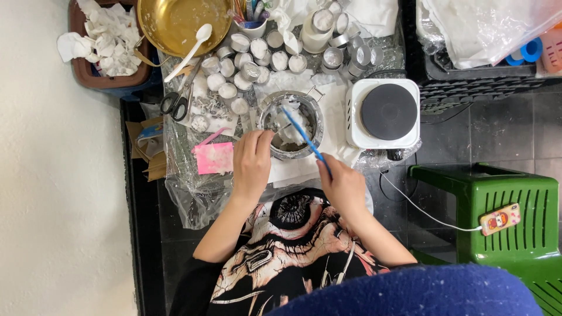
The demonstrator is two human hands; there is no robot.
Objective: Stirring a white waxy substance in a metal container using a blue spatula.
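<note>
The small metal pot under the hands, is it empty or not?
Not empty: the metal pot holds white lumps, with the blue stick reaching in.

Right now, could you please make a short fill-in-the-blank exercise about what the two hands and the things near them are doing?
1. The right hand holds a thin ____ stick that reaches into the metal pot.
2. The left hand rests on the pot's ____ side.
3. The electric hot plate stands to the ____ of the pot.
4. The scissors lie below the ____ bowl.

Missing words: blue; left; right; golden
</note>
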